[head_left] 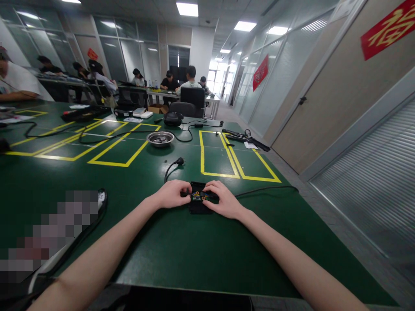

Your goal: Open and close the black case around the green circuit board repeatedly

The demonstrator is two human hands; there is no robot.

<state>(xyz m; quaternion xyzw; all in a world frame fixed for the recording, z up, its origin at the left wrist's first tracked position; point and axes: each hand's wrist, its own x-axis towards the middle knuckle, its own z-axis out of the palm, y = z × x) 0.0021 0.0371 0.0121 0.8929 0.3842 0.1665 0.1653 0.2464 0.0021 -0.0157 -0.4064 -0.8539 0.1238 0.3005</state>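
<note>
A small circuit board [198,197] with orange ring-shaped parts and blue and yellow bits lies over an opened black plastic casing [200,209] on the green table. My left hand [173,194] closes thumb and fingers on the board's left end, where something dark shows between them. From the other side, my right hand [223,199] grips the board's right end with thumb and fingertips. A black cord [266,188] runs out to the right from under my right hand. Beyond my left hand lies a black power plug [179,161] on a short curved cord.
A metal bowl [160,139] holding small parts stands farther back. Yellow tape rectangles [203,160] mark the green table [181,255]. Black tools [246,139] lie at the right rear, a round black case [173,119] at the back. Several people sit at distant tables.
</note>
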